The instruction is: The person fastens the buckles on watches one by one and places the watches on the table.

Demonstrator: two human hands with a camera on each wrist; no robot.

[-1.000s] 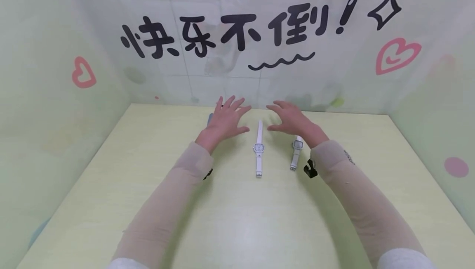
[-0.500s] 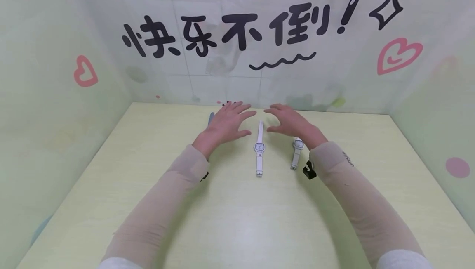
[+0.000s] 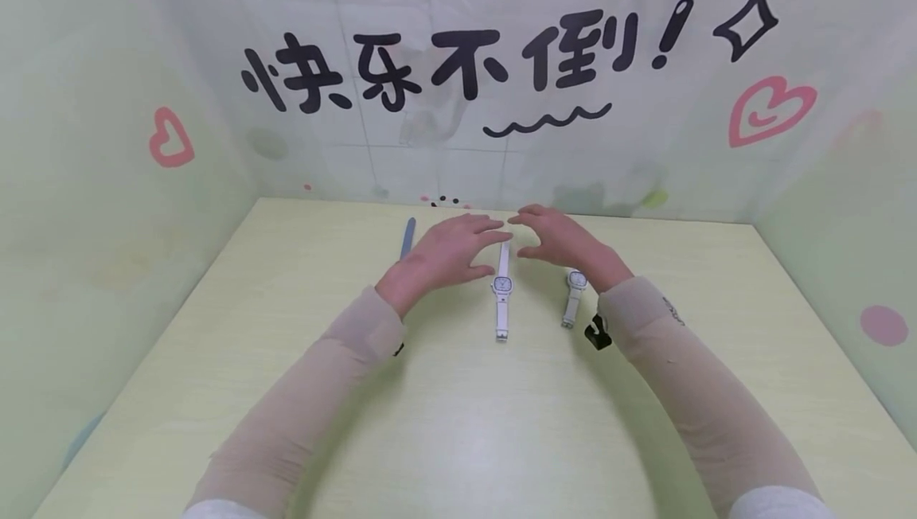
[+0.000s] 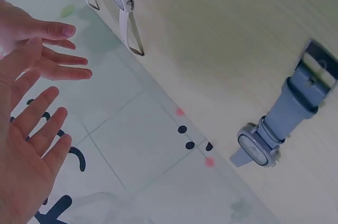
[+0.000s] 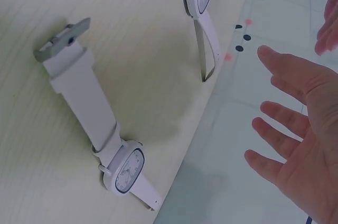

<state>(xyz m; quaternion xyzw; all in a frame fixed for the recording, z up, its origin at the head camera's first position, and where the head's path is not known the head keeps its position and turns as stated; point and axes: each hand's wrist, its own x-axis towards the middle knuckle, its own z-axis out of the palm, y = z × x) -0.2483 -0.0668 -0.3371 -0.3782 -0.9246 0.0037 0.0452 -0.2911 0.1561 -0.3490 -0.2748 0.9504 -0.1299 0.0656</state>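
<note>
I have the left hand [image 3: 453, 252] and the right hand [image 3: 564, 242] raised near the far edge of the bench [image 3: 444, 407], fingers loosely spread, holding nothing. Between and below them I see a white watch [image 3: 503, 285], its strap pointing at that edge; a second white watch [image 3: 576, 280] lies nearer the right edge, a blue watch [image 4: 257, 147] nearer the left.

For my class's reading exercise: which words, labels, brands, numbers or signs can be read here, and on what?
"快乐不倒!": on the back wall.
Back wall, top row: cut off, unreadable.
Right sleeve: small marking, unreadable.
Blue watch, middle white watch, right white watch: dials too small or blurred.
</note>
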